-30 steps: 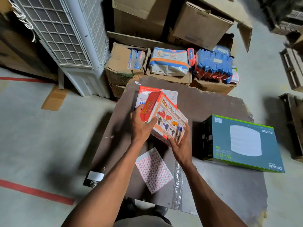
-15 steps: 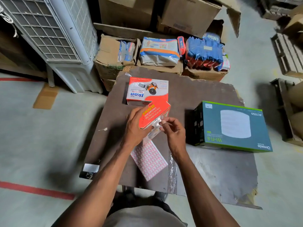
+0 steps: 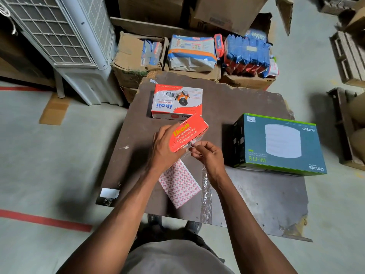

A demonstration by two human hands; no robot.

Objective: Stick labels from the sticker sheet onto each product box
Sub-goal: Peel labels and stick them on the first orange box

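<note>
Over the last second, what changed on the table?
The left hand turned the held tape dispenser box from its picture face to its red side. The right hand let go of the box's edge and now pinches at a label on it. The second Ikon box, Wi-Fi box and sticker sheet stayed put.

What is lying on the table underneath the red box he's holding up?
Under the red Ikon box held by the left hand lies the sticker sheet, beside a clear plastic strip, on the brown table. The hands hide the sheet's top edge.
</note>
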